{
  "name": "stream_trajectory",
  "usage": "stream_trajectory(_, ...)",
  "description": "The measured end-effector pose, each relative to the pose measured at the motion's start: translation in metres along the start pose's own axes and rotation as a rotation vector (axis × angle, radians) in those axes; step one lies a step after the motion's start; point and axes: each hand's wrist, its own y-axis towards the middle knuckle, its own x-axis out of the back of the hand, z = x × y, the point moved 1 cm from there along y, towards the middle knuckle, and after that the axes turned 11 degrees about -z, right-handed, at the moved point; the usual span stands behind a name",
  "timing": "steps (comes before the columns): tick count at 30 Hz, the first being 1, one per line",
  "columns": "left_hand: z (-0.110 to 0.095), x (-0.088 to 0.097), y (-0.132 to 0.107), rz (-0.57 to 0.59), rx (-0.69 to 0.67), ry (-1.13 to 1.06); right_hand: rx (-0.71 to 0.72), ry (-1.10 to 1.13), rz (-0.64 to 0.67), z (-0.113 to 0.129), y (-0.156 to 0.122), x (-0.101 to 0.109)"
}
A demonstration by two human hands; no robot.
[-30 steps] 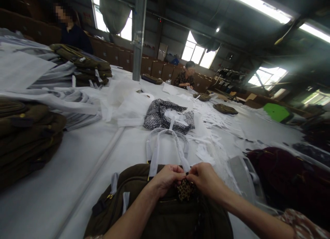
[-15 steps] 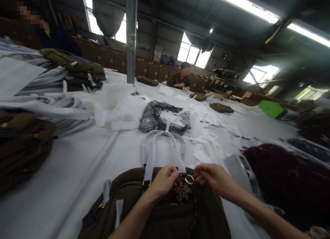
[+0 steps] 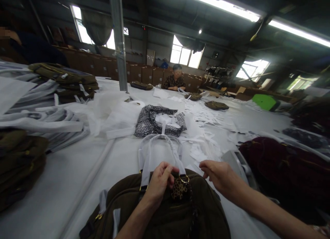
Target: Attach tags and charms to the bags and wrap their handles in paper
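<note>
In front of me lies an olive-green bag (image 3: 129,194) with its handles (image 3: 146,160) wrapped in white material. A leopard-print charm (image 3: 179,188) hangs from a gold ring (image 3: 184,179) at the base of the right-hand handle. My left hand (image 3: 163,179) is over the bag's top, just left of the charm, its fingers curled in and closed; whatever they may grip is hidden. Right of the ring, apart from it, my right hand (image 3: 222,175) hovers by the bag's upper edge with thumb and fingers drawn together. Nothing I can name shows in it.
A black-and-white woven bag (image 3: 143,124) lies beyond the handles, near white scraps (image 3: 206,148). Olive bags (image 3: 20,163) are piled at left, dark red ones (image 3: 273,163) at right by a grey plastic object (image 3: 235,167). Another person (image 3: 175,79) sits across the table.
My right hand has moved right, away from the ring. My left hand has shifted slightly left and stays near the charm. The view has turned a little.
</note>
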Motion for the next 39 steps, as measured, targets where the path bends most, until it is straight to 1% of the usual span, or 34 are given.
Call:
stream_trajectory(1, 0.002, -0.002, 0.0, 0.005, 0.017, -0.089, 0.007, 0.058, -0.044, 0.002, 0.0, -0.003)
stream_trajectory(3, 0.006, -0.004, 0.0, 0.014, 0.055, -0.188, -0.052, 0.242, -0.096, 0.007, 0.002, -0.014)
stream_trajectory(6, 0.008, -0.003, 0.001, -0.001, 0.091, -0.18, -0.242, 0.664, -0.075, 0.016, 0.006, -0.036)
stream_trajectory(8, 0.008, -0.002, 0.002, -0.027, 0.122, -0.192, -0.334, 0.882, -0.059, 0.018, 0.009, -0.048)
stream_trajectory(10, 0.007, -0.001, 0.002, -0.053, 0.163, -0.221, -0.387, 0.991, -0.052, 0.016, 0.011, -0.055)
stream_trajectory(13, 0.007, -0.001, 0.003, -0.069, 0.203, -0.219, -0.478, 1.069, -0.043, 0.006, 0.012, -0.06)
stream_trajectory(16, 0.008, -0.003, 0.002, -0.02, 0.204, -0.172, -0.536, 1.043, -0.04, -0.002, 0.011, -0.063)
stream_trajectory(19, 0.008, -0.006, 0.0, 0.048, 0.185, -0.112, -0.532, 0.959, -0.056, -0.004, 0.007, -0.07)
stream_trajectory(21, 0.008, -0.007, -0.001, 0.074, 0.179, -0.085, -0.53, 0.949, -0.077, -0.004, 0.004, -0.076)
stream_trajectory(26, 0.012, -0.009, -0.001, 0.117, 0.209, -0.062, -0.482, 0.921, -0.099, -0.005, 0.001, -0.092)
stream_trajectory(33, 0.019, -0.007, 0.002, 0.119, 0.156, 0.052, -0.427, 0.856, -0.048, -0.011, 0.0, -0.099)
stream_trajectory(35, 0.02, -0.006, 0.003, 0.117, 0.148, 0.099, -0.39, 0.825, -0.049, -0.01, -0.001, -0.098)
stream_trajectory(39, 0.021, -0.006, 0.005, 0.091, 0.174, 0.113, -0.183, 0.707, -0.088, -0.008, -0.002, -0.092)
